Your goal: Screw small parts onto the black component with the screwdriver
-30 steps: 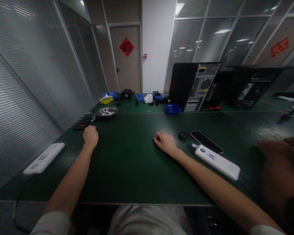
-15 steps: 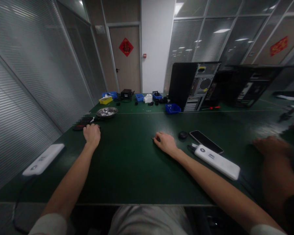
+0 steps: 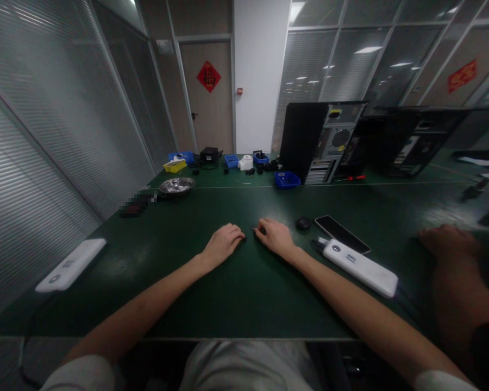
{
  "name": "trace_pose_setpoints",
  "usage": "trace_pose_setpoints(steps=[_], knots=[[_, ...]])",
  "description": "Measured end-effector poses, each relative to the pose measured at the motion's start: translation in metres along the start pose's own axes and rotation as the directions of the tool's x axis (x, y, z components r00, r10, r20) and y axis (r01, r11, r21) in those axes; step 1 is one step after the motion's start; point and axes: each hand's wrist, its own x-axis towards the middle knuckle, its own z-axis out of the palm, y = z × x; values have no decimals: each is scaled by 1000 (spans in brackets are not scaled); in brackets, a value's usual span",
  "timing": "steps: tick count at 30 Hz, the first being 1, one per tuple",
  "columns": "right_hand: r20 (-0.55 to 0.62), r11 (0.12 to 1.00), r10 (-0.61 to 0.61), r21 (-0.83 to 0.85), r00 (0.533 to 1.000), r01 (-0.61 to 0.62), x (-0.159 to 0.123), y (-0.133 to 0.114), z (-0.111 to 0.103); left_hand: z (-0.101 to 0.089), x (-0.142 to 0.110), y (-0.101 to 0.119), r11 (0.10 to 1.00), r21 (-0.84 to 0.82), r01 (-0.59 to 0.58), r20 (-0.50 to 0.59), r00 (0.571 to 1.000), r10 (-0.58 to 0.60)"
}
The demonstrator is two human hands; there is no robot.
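My left hand (image 3: 224, 242) rests low over the green table (image 3: 212, 304), left of my right hand. Its fingers are pinched together, and a tiny dark bit shows at their tips, too small to name. My right hand (image 3: 275, 237) is closed round a slim dark tool (image 3: 263, 231) whose thin pointed end sticks out to the left, toward my left fingertips. A small gap lies between the two hands. Just right of my right hand sit a round black object (image 3: 303, 223) and a phone (image 3: 342, 234). A white power bank (image 3: 361, 266) with a cable lies beside my right forearm.
A second white power bank (image 3: 71, 265) is at the left. Farther back stand a metal dish (image 3: 176, 186) of small parts, a yellow tray (image 3: 175, 166), a blue bin (image 3: 287, 180) and a computer case (image 3: 309, 141). Another person's hand (image 3: 448, 241) rests at the right.
My left hand has moved right from beside the dark item near the metal dish to the middle of the table, close to my right hand. My right hand has stayed in place.
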Motion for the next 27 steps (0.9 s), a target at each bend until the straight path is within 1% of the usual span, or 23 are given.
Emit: trace_pose_setpoints(steps=[6,10,14,16,21,27], knots=[[-31,998,-25,50,999,27,2,2,2,-7,-3,-3,996,-84,13,-37,999,-16],[-71,990,-101,95,992,108,-1,0,1,-7,-2,-5,991,-123,52,-43,997,-58],[-109,969,-210,108,972,221,-5,-4,-1,-3,-2,-10,985,-142,97,-23,995,-101],[-140,961,-243,98,960,257,-6,-6,-2,-2,-3,-13,982,-145,120,-23,992,-125],[-212,946,-294,73,932,315,-4,-4,-2,0,-4,-17,977,-142,161,-33,985,-168],[-256,932,-336,48,906,359,-3,-3,3,1,-3,-16,978,-134,162,-36,985,-168]])
